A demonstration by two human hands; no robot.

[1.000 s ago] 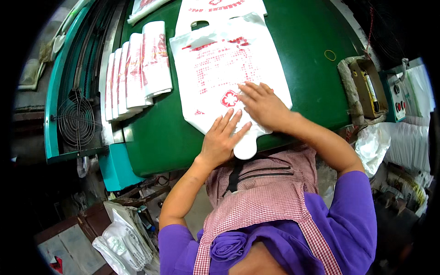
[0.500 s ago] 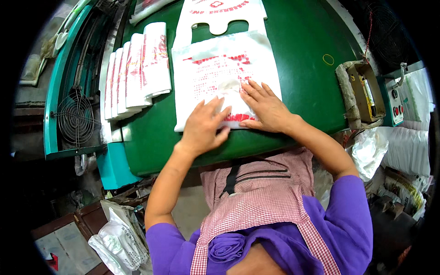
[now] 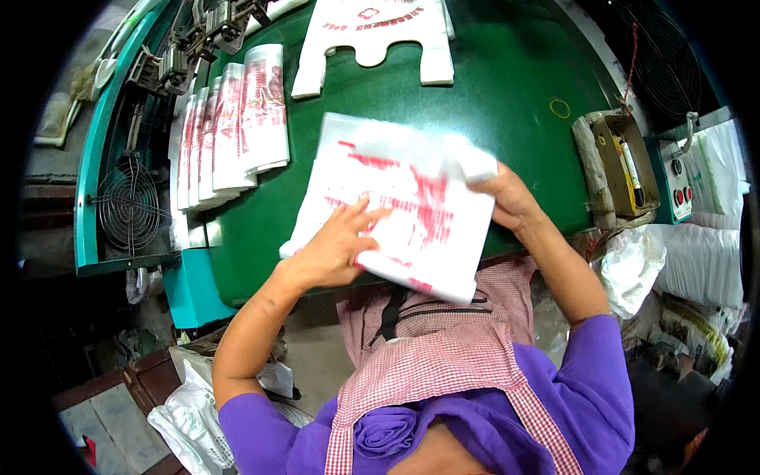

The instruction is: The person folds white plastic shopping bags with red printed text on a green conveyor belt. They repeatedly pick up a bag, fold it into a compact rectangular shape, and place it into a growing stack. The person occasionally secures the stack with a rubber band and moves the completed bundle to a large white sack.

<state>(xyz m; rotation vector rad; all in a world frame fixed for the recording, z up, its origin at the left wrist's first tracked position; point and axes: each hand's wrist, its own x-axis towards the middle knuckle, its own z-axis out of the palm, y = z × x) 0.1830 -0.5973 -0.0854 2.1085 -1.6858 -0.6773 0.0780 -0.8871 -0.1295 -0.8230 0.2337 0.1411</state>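
We had part-folded plastic bags over the tabletop near edge: L hand w/ fingers spread atop, R hand gripping a corner. Folded bundles looked done; T-shirt bags lay unfolded.

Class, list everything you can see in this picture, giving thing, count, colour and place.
Table: one, green, centre
Bag bundle: one, white with red print, between the hands, partly blurred
Handled bag stack: one, white with red print, table's far side
Folded bundles: about five, white with red print, table's left
Rubber band: one, yellow, table's right
Box: one, brownish, right edge
Marker: one, white and black, inside box
Control panel: one, pale, beyond box
Wire guard: one, grey, left
Apron: one, red-and-white check, worn
Shirt: one, purple, worn
Left hand: one, on bag bundle
Right hand: one, gripping its upper right
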